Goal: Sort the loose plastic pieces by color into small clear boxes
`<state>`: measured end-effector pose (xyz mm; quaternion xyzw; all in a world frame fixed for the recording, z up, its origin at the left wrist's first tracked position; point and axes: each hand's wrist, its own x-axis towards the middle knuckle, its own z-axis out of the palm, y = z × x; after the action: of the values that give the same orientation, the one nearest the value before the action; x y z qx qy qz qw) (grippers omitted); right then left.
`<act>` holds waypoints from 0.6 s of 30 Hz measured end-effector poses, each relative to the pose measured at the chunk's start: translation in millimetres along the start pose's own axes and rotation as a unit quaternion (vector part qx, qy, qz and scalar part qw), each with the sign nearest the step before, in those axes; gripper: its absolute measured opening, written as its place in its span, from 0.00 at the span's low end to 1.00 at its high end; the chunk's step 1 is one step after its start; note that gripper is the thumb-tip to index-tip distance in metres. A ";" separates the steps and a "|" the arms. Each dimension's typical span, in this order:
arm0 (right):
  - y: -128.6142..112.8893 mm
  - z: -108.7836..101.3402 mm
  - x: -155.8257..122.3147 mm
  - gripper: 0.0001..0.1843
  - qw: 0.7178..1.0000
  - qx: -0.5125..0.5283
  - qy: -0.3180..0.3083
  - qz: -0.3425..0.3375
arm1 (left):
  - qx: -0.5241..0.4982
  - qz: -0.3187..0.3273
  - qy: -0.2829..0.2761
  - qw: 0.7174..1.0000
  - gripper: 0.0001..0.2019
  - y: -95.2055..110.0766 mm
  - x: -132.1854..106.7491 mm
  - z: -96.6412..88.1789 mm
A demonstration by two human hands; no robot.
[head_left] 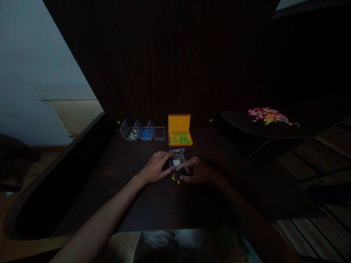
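A small clear plastic box [177, 159] with its lid open sits on the dark table [137, 204] and holds a few yellow beads. My left hand [157, 166] lies flat against the box's left side, fingers stretched out and touching it. My right hand [197, 171] rests at the box's right side, its fingers curled and the fingertips at the box's rim. A few loose yellow beads [174, 178] lie on the table between my hands. Whether the right fingers pinch a bead is too dark to tell.
An open orange box [179, 134] with green beads stands behind. To its left is a row of three clear boxes [145, 133] with white, blue and dark red beads. A pile of mixed coloured beads [267, 115] lies on a dark surface at the far right.
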<state>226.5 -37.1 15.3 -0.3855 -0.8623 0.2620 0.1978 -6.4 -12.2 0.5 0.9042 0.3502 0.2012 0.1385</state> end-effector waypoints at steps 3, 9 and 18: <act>-5.4 3.4 0.2 0.20 0.998 0.008 -0.058 -0.019 | -0.004 -0.003 0.008 1.000 0.25 -1.6 0.1 1.5; -6.1 6.9 0.6 0.22 0.998 -0.014 -0.064 -0.018 | -0.003 -0.001 0.006 1.000 0.25 -2.8 0.1 2.0; -8.7 11.8 2.6 0.22 0.997 -0.029 -0.064 -0.023 | -0.007 -0.001 0.007 1.000 0.24 0.5 0.8 -0.6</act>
<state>213.5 -43.5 11.7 -0.3541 -0.8890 0.2561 0.1370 -5.9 -11.9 1.4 0.9013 0.3510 0.2100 0.1426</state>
